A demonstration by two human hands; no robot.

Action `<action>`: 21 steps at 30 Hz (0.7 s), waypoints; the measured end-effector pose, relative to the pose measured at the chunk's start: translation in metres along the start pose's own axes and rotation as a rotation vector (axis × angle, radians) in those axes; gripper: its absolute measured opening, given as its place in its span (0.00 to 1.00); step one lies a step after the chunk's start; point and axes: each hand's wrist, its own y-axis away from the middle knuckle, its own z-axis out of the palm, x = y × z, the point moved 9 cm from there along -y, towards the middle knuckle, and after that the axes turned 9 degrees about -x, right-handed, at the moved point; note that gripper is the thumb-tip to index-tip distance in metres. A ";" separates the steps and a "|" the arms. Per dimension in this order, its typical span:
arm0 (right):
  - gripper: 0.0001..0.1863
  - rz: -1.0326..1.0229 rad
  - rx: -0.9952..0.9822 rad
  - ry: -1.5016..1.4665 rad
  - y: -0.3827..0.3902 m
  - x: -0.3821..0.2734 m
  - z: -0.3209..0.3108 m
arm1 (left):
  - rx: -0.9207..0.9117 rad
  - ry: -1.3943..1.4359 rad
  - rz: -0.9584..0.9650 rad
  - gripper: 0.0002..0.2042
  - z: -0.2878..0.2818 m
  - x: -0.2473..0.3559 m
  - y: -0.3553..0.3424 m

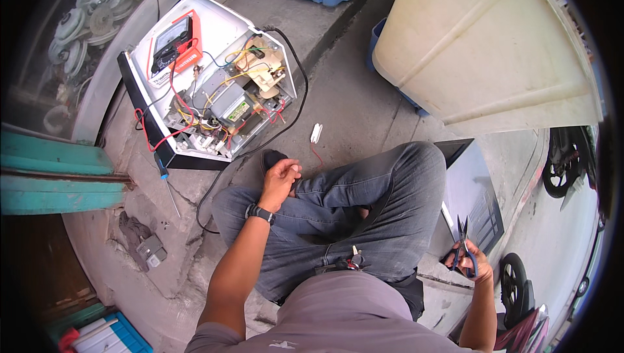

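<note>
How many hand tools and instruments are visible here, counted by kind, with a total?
Pliers, in the right hand: 1
Screwdriver with blue handle, on the floor: 1
Multimeter, lying in the opened appliance: 1
Total: 3
The left hand holds no tool; it rests at the knee.

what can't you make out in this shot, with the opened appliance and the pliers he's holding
Head view only:
- Left hand: curled on the knee; its fingers hide whatever it may hold.
- Pliers in the right hand: jaws too small to tell if they grip anything.
- Opened appliance: wire connections too small and tangled to trace.
- Small white part on the ground: too small to identify.
- Meter: reading too small to see.
</note>
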 end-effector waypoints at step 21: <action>0.22 0.025 -0.307 0.535 -0.345 -0.026 0.236 | 0.339 0.626 0.055 0.11 -0.031 0.047 -0.063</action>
